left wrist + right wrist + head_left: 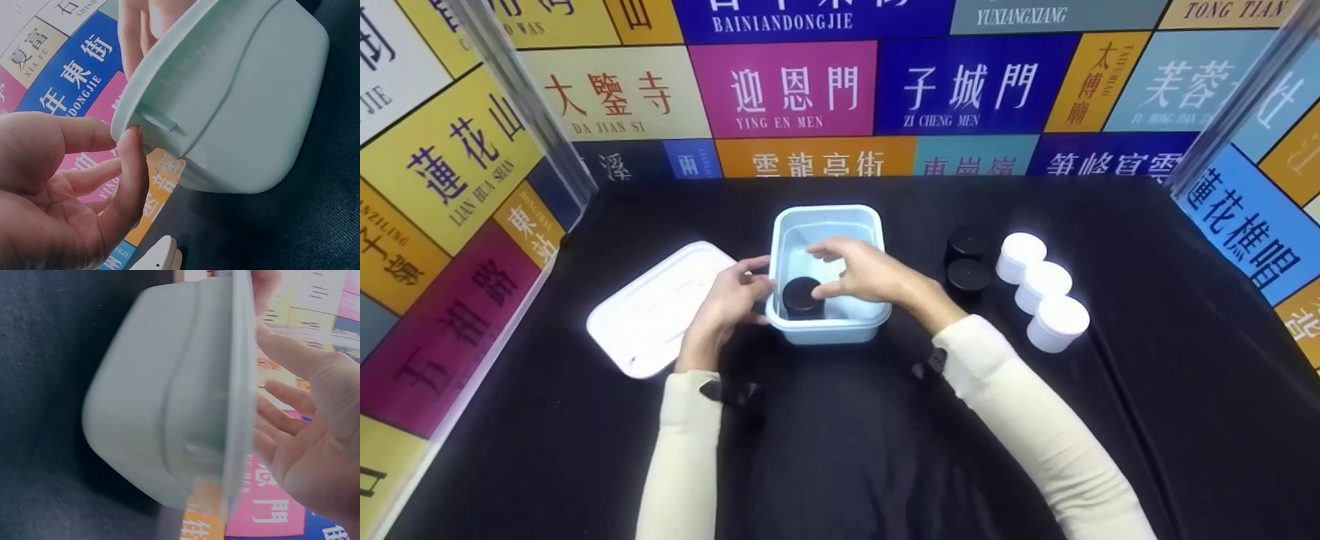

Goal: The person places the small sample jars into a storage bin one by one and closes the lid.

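A light blue plastic food container (832, 330) stands uncovered on the table. My left hand (733, 294) is at its left side, thumb and finger pinching the rim, as the left wrist view shows. In the container's near left corner sits a small round black jar (802, 294). My right hand (864, 271) reaches over the container with fingers spread and bent above its inside, the thumb tip right by the black jar. From the right wrist view, that hand (320, 416) holds nothing; the container wall hides the jar there.
Left of the container lies a white lid (660, 311), flat on the black tablecloth (825, 450). To the right, two more black jars (968, 277) stand close together, beside a slanting row of three white jars (1057, 324). Panels with printed writing (784, 90) enclose the table.
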Demonstrator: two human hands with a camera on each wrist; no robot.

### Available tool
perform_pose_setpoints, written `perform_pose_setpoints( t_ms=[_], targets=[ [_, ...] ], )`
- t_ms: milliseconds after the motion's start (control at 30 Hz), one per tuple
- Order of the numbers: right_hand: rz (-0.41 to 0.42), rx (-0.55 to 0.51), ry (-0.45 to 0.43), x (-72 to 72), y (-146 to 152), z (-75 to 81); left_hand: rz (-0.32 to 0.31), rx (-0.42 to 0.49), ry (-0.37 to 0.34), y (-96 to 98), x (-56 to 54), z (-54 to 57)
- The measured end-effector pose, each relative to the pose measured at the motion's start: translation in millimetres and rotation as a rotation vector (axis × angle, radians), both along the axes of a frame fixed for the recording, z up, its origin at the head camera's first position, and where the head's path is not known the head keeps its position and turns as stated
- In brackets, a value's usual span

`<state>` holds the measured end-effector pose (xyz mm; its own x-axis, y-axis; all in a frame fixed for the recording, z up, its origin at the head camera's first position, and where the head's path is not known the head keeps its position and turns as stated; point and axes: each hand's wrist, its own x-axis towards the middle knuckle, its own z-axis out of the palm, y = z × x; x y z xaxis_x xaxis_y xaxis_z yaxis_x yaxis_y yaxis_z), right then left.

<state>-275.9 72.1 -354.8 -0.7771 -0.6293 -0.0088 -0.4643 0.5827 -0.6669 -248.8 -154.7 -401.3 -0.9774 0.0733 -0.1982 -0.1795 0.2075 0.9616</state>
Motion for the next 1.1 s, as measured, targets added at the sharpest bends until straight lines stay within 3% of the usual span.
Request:
perform_pose_setpoints(
  t_ms=[267,667,867,1100],
  targets=[
    [-0.085,-0.124,0.081,10.7,29,16.0,-0.005,0.003,0.008,-1.5,0.5,-2.1],
    [-0.225,-0.313,0.195,25.9,71,22.4,-0.002,-0.013,0.009,-1.0,-0.6,-2.2],
    [-0.3,-0.403,0.219,30.3,98,19.5,-0.006,-0.013,0.017,-1.6,-0.6,-1.9],
    [-0.373,-0.36,0.2,27.6,127,3.5,-0.014,-0.01,0.011,-1.6,0.3,-2.6]
  ],
)
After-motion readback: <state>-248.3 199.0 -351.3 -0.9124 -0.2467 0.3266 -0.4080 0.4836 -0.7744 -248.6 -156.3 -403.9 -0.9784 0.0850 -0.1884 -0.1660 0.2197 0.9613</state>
